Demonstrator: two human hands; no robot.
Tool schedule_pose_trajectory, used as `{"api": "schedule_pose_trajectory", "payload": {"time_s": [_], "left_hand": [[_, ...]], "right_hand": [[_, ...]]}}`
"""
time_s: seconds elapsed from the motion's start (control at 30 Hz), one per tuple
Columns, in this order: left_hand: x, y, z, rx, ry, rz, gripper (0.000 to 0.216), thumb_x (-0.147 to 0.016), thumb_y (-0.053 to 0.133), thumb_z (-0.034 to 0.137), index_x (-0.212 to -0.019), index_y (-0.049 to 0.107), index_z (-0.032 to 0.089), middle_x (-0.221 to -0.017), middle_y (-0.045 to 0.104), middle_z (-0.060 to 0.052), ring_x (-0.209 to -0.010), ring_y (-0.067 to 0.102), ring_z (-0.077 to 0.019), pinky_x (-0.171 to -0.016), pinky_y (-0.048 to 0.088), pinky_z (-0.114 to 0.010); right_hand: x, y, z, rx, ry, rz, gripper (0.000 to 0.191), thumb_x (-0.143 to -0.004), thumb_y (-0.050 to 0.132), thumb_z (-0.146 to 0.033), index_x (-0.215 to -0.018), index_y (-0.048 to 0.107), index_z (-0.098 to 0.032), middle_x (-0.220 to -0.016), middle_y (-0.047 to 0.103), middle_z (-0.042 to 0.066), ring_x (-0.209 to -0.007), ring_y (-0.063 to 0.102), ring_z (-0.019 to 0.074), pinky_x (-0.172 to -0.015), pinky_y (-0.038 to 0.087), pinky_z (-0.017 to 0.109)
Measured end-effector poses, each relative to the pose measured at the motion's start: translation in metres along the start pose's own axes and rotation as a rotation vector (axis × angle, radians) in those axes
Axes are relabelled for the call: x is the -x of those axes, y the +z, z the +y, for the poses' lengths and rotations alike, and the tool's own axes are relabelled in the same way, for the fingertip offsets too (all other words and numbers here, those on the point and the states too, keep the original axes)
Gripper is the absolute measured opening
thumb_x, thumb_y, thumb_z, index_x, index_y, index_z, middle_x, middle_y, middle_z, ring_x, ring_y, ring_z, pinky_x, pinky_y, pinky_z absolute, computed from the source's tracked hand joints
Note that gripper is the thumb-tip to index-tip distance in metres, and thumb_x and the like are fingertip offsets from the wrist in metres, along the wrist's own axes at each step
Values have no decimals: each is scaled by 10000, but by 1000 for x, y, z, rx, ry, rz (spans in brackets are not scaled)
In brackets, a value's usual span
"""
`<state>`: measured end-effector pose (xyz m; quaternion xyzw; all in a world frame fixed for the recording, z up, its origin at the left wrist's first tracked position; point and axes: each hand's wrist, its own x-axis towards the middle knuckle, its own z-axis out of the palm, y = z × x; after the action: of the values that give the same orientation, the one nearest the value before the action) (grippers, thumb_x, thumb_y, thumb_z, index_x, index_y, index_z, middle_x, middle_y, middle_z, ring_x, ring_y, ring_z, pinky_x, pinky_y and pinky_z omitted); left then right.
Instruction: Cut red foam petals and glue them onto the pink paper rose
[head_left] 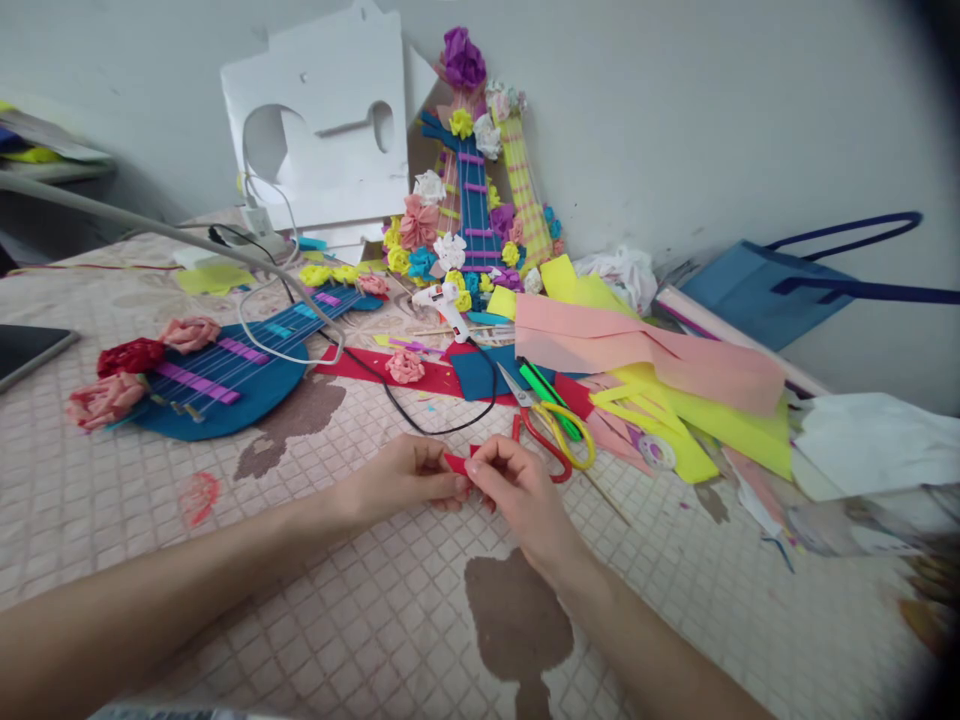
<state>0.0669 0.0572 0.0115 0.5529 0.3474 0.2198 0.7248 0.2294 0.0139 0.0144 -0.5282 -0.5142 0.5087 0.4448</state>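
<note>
Between my two hands is a small folded piece of red crepe paper (pixel 456 463). My left hand (pixel 409 480) pinches its left end, and my right hand (pixel 510 490) pinches the right end with thumb and forefinger. Part of the paper is hidden by the fingers. Just beyond the right hand lie scissors with red and yellow handles (pixel 556 425) and a green cutter (pixel 547 398). A pink paper rose (pixel 405 366) rests on a red paper strip (pixel 360 370). To the left lies a blue paper guitar (pixel 247 375) with red and pink roses at its end.
A white glue gun (pixel 444 305) with a black cord stands behind the hands. Pink crepe paper (pixel 645 350) and yellow sheets (pixel 686 430) are heaped at right. Decorated guitars (pixel 472 200) and white foam board (pixel 322 110) lean on the wall. A blue bag (pixel 772 290) lies far right.
</note>
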Motion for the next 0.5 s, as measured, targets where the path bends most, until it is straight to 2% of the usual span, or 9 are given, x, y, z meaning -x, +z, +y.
{"api": "schedule_pose_trajectory", "payload": {"time_s": [0.23,0.5], "left_hand": [[-3,-1,-4,-25,-45,-28,249,-689,739,349,-753,639,129,-652,649,-1,-622,591,-118,-611,452,-240],[-3,1,-6,12,30,-45,223,-697,723,324,-695,594,142,-631,598,22,-596,545,-100,-586,427,-228]], "right_hand": [[1,3,4,-33,7,22,198,-806,590,-305,-665,504,-195,-564,481,-50,-495,400,91,-468,307,226],[1,5,4,-17,-35,53,202,-811,592,-308,-662,517,-195,-598,506,-36,-524,424,97,-487,344,228]]}}
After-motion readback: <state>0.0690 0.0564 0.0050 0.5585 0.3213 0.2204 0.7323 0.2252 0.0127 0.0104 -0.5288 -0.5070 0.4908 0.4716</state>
